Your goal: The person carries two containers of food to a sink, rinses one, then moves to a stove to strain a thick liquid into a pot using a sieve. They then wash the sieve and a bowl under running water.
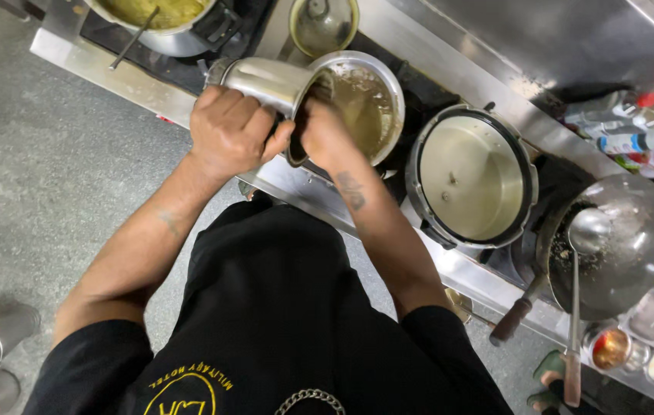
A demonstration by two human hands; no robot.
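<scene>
While the left hand (228, 131) wraps closed around a steel jar (269, 83), tipping it over a steel pot (393, 92) of brownish-green paste on the stove (488, 84), the right hand (325, 134) reaches into the jar's mouth (its fingers hidden, grip impossible to tell). A cream-filled pot (471, 175) sits just beside.

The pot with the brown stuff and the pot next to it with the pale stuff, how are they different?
The brown-filled pot is smaller, with hands busy at its rim; the pale-filled pot is wider, black-rimmed and untouched. The left hand tips a steel jar over the brown one; the right hand reaches in. Both are round steel.
</scene>
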